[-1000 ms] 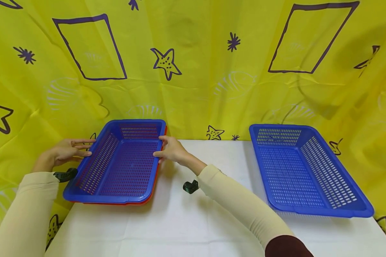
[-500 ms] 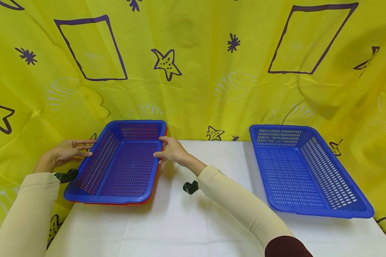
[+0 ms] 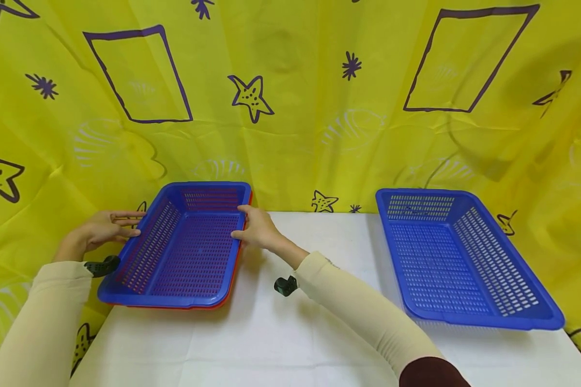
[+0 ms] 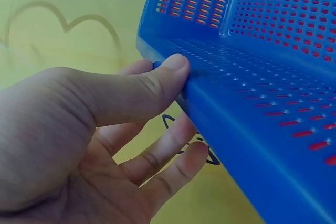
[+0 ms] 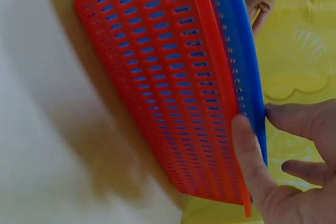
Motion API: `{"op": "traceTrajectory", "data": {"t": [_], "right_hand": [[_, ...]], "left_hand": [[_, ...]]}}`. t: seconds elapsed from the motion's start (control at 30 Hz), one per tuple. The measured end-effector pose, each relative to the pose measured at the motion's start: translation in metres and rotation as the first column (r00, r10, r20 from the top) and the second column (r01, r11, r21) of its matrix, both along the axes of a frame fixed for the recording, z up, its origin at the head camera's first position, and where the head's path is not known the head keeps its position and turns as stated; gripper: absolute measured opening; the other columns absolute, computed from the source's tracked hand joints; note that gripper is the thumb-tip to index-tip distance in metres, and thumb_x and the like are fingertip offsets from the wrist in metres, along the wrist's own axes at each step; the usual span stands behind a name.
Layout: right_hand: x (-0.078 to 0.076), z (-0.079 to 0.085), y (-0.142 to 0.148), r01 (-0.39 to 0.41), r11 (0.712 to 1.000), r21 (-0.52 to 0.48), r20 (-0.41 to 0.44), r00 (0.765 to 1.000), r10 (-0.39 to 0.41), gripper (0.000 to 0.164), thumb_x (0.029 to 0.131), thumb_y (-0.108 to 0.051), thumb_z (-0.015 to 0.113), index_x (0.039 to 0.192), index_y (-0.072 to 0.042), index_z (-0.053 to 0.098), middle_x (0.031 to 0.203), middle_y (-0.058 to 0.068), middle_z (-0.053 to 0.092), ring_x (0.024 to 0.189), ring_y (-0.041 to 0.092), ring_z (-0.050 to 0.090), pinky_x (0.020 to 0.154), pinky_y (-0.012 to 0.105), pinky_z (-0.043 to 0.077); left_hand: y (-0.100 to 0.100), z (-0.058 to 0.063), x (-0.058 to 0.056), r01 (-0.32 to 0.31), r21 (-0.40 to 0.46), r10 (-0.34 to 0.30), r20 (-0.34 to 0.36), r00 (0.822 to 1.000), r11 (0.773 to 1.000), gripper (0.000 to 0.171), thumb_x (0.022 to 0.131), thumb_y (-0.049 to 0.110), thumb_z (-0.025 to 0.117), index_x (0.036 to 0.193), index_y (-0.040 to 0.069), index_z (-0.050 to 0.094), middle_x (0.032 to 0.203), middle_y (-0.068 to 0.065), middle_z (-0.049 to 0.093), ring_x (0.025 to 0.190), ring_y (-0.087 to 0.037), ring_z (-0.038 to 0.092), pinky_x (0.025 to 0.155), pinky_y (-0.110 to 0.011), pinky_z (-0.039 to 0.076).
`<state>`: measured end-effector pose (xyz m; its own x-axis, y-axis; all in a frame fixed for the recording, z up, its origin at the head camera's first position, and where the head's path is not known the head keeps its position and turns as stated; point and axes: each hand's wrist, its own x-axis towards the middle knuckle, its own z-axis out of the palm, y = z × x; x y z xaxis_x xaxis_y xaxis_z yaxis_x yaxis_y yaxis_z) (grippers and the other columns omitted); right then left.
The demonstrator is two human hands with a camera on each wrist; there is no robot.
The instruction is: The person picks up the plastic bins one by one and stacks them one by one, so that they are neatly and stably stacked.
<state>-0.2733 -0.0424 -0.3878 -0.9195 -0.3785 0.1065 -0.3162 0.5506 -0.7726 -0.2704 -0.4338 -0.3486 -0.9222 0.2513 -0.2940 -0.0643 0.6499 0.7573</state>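
Note:
At the left of the head view a blue plastic basket point(image 3: 167, 300) with slotted walls sits nested in a red basket point(image 5: 212, 40). Little of the red one shows there beyond a thin edge. My left hand point(image 3: 99, 230) pinches the blue basket's left rim, thumb on top and index finger tucked under. Its other fingers spread loosely outside the wall in the left wrist view. My right hand point(image 3: 260, 228) grips the right rim: one digit lies against the red rim, the others reach the blue rim. Both baskets hold nothing that I see.
A second blue basket point(image 3: 389, 252) stands at the right of the white-covered table point(image 3: 295, 338). Behind the table hangs a yellow curtain point(image 3: 295, 150) with starfish and frame drawings. Dark wrist cameras are strapped on both arms, the left one close to the basket's rim.

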Motion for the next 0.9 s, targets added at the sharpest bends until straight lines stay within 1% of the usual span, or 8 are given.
{"op": "traceTrajectory", "data": {"t": [0.07, 0.17, 0.3, 0.4, 0.53, 0.63, 0.77, 0.9], "right_hand": [[0.002, 0.000, -0.001, 0.004, 0.999, 0.037, -0.043, 0.999, -0.002, 0.073, 0.087, -0.018, 0.084, 0.150, -0.002, 0.050, 0.117, 0.016, 0.069, 0.103, 0.026, 0.065, 0.093, 0.035, 0.054], [0.004, 0.000, -0.001, -0.002, 0.999, 0.043, -0.053, 0.999, 0.004, 0.074, 0.087, -0.017, 0.084, 0.150, -0.003, 0.049, 0.125, 0.018, 0.068, 0.114, 0.031, 0.064, 0.099, 0.040, 0.053], [0.007, -0.001, 0.002, 0.003, 0.999, 0.053, -0.063, 0.998, 0.001, 0.073, 0.088, -0.020, 0.083, 0.151, -0.005, 0.049, 0.129, 0.017, 0.067, 0.119, 0.032, 0.061, 0.100, 0.043, 0.052], [0.010, -0.002, 0.005, 0.011, 0.998, 0.061, -0.065, 0.998, -0.007, 0.073, 0.089, -0.024, 0.081, 0.152, -0.008, 0.048, 0.118, 0.015, 0.069, 0.116, 0.031, 0.060, 0.097, 0.044, 0.052], [0.014, -0.003, 0.009, 0.017, 0.998, 0.063, -0.056, 0.998, -0.013, 0.075, 0.091, -0.029, 0.079, 0.156, -0.012, 0.044, 0.132, 0.015, 0.064, 0.126, 0.032, 0.055, 0.101, 0.047, 0.050], [0.015, -0.005, 0.012, 0.029, 0.997, 0.065, -0.056, 0.998, -0.025, 0.078, 0.092, -0.033, 0.078, 0.157, -0.013, 0.041, 0.151, 0.015, 0.051, 0.137, 0.035, 0.048, 0.107, 0.051, 0.047], [0.014, -0.008, 0.015, 0.042, 0.997, 0.059, -0.060, 0.997, -0.038, 0.080, 0.092, -0.036, 0.078, 0.158, -0.012, 0.040, 0.150, 0.018, 0.049, 0.137, 0.035, 0.048, 0.107, 0.051, 0.048], [0.014, -0.010, 0.017, 0.048, 0.997, 0.053, -0.058, 0.997, -0.044, 0.080, 0.092, -0.037, 0.078, 0.158, -0.013, 0.040, 0.149, 0.020, 0.049, 0.136, 0.035, 0.049, 0.104, 0.051, 0.049]], "left_hand": [[0.001, -0.001, 0.002, -0.013, 0.001, 0.013, -0.010, 1.000, 1.000, 0.072, 0.102, 0.014, 0.067, 0.156, -0.010, 0.027, 0.155, -0.039, 0.029, 0.112, -0.013, 0.066, 0.094, -0.041, 0.058], [0.002, -0.004, 0.005, -0.036, 0.008, 0.036, -0.022, 0.999, 0.999, 0.073, 0.101, 0.015, 0.068, 0.157, -0.009, 0.028, 0.155, -0.037, 0.030, 0.103, 0.001, 0.065, 0.091, -0.037, 0.059], [0.001, -0.007, 0.009, -0.045, 0.018, 0.046, -0.044, 0.998, 0.999, 0.074, 0.101, 0.020, 0.068, 0.158, -0.007, 0.029, 0.154, -0.035, 0.031, 0.098, 0.012, 0.059, 0.090, -0.034, 0.060], [0.001, -0.008, 0.012, -0.050, 0.044, 0.052, -0.053, 0.997, 0.998, 0.074, 0.102, 0.024, 0.068, 0.160, -0.001, 0.030, 0.154, -0.034, 0.034, 0.099, 0.013, 0.059, 0.089, -0.032, 0.060], [0.000, -0.013, 0.016, -0.067, 0.061, 0.072, -0.074, 0.995, 0.996, 0.078, 0.102, 0.026, 0.067, 0.163, 0.003, 0.023, 0.153, -0.033, 0.036, 0.097, 0.012, 0.061, 0.086, -0.028, 0.060], [-0.001, -0.016, 0.018, -0.073, 0.052, 0.078, -0.097, 0.992, 0.996, 0.081, 0.103, 0.028, 0.065, 0.164, 0.004, 0.017, 0.154, -0.034, 0.035, 0.097, 0.012, 0.061, 0.085, -0.026, 0.059], [-0.003, -0.019, 0.023, -0.073, 0.043, 0.077, -0.103, 0.992, 0.996, 0.080, 0.105, 0.030, 0.061, 0.165, 0.008, 0.013, 0.156, -0.035, 0.032, 0.098, 0.013, 0.058, 0.086, -0.025, 0.058], [-0.006, -0.022, 0.027, -0.081, 0.036, 0.084, -0.098, 0.992, 0.996, 0.080, 0.107, 0.029, 0.059, 0.165, 0.006, 0.009, 0.155, -0.037, 0.031, 0.097, 0.014, 0.056, 0.086, -0.027, 0.059]]}}
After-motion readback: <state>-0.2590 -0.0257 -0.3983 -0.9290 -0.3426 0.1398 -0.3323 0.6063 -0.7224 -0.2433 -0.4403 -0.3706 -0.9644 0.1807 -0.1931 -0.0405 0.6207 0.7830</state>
